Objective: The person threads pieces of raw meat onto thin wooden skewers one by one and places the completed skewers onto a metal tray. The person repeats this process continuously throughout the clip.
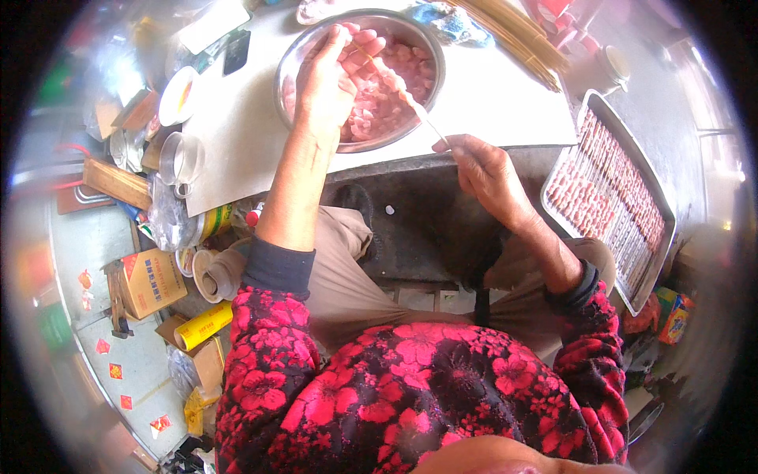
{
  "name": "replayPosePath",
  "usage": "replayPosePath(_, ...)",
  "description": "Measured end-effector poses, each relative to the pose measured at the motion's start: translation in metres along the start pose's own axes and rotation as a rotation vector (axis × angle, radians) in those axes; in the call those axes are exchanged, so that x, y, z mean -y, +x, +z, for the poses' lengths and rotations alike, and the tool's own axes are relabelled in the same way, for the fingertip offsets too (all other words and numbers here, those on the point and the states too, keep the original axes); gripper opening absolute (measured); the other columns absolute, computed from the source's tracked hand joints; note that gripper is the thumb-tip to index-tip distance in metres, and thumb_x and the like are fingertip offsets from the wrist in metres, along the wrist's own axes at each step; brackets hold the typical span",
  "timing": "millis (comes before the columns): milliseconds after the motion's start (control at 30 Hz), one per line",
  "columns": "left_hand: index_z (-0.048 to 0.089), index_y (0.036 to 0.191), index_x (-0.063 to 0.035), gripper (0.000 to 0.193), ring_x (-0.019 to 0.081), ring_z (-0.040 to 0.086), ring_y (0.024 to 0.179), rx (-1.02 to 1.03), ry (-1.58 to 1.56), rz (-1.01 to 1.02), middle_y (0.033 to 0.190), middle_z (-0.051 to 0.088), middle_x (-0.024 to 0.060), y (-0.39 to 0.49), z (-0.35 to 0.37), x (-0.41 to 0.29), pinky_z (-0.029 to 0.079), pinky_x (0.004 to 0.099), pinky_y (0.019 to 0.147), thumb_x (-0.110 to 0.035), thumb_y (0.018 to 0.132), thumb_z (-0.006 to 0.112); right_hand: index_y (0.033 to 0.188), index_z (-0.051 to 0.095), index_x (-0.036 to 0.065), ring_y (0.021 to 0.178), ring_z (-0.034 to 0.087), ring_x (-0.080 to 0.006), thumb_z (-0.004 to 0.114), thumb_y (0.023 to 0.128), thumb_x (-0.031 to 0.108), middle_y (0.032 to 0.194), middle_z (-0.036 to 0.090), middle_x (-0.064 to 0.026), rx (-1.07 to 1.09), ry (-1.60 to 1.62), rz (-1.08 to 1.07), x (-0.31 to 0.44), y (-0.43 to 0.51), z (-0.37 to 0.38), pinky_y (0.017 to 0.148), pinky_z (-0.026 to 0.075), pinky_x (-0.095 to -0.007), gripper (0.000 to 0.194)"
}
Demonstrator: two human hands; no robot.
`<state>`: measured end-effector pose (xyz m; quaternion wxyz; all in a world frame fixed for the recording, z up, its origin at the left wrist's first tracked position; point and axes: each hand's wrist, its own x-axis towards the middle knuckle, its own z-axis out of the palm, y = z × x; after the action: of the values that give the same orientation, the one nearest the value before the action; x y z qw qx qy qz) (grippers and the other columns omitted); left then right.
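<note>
A thin skewer with pieces of raw meat [391,80] threaded on it slants over a steel bowl [435,98] of cut raw meat [370,121]. My right hand [485,175] pinches the skewer's lower end, just outside the bowl's rim. Above the bowl, my left hand [334,77] is raised with its fingers around the skewer's upper end; the exact finger contact is hard to see. A bundle of bare bamboo skewers [515,38] lies at the table's upper right. To the right, a metal tray [666,237] holds rows of filled meat skewers [583,198].
A blue and white cloth [453,23] lies behind the bowl on the white table [237,148]. A dark phone [237,52], a white bowl [179,96] and a clear plastic cup [180,159] are at the left. Below stand a cardboard box [154,283] and a yellow roll [204,326].
</note>
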<state>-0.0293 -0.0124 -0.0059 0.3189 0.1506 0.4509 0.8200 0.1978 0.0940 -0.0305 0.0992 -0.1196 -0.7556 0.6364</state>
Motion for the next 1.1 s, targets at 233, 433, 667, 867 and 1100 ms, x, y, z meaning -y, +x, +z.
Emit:
replayPosePath(233, 0.059, 0.099, -0.0053, 0.019, 0.0275, 0.063, 0.095, 0.106, -0.095, -0.05, 0.099, 0.064, 0.0141, 0.001, -0.004, -0.003, 0.053, 0.0374, 0.077, -0.022, 0.092, 0.052, 0.108, 0.056, 0.007, 0.042, 0.027, -0.0035, 0.044, 0.096, 0.024, 0.051, 0.029, 0.0075, 0.367, 0.944, 0.445, 0.011, -0.001, -0.015, 0.038, 0.024, -0.0198, 0.024)
replayPosePath(433, 0.058, 0.1, -0.0047, 0.02, 0.0282, 0.062, 0.097, 0.098, -0.087, -0.04, 0.101, 0.063, 0.0155, 0.0, 0.0, -0.001, 0.052, 0.0398, 0.081, -0.022, 0.092, 0.051, 0.106, 0.057, 0.005, 0.043, 0.031, -0.0044, 0.045, 0.095, 0.02, 0.052, 0.036, 0.0061, 0.231, 0.549, 0.283, 0.017, -0.001, -0.008, 0.04, 0.028, -0.0208, 0.023)
replayPosePath(667, 0.058, 0.101, -0.0041, 0.023, 0.0285, 0.062, 0.099, 0.064, -0.051, -0.107, 0.103, 0.063, 0.017, -0.009, 0.015, 0.006, 0.052, 0.0412, 0.083, -0.023, 0.093, 0.049, 0.103, 0.056, 0.001, 0.05, 0.037, -0.0032, 0.04, 0.094, 0.005, 0.058, 0.041, 0.0036, -0.104, -0.166, -0.072, 0.015, 0.004, 0.005, 0.044, 0.034, -0.0201, 0.019)
replayPosePath(867, 0.059, 0.1, -0.0032, 0.021, 0.0256, 0.063, 0.095, 0.174, 0.085, 0.006, 0.102, 0.064, 0.0158, -0.009, 0.016, 0.004, 0.054, 0.0372, 0.078, -0.021, 0.093, 0.05, 0.103, 0.057, 0.003, 0.046, 0.034, -0.0022, 0.04, 0.096, 0.016, 0.053, 0.038, 0.0053, 0.042, 0.104, -0.036, 0.009, 0.01, -0.007, 0.042, 0.029, -0.0186, 0.022)
replayPosePath(1100, 0.056, 0.107, -0.0021, 0.025, 0.0217, 0.063, 0.086, 0.217, 0.191, 0.048, 0.097, 0.063, 0.0131, -0.006, 0.018, 0.0, 0.053, 0.0324, 0.074, -0.022, 0.091, 0.054, 0.109, 0.055, 0.007, 0.04, 0.024, -0.002, 0.04, 0.097, 0.029, 0.048, 0.03, 0.0082, 0.227, 0.681, 0.315, 0.019, 0.003, -0.017, 0.037, 0.018, -0.0184, 0.029)
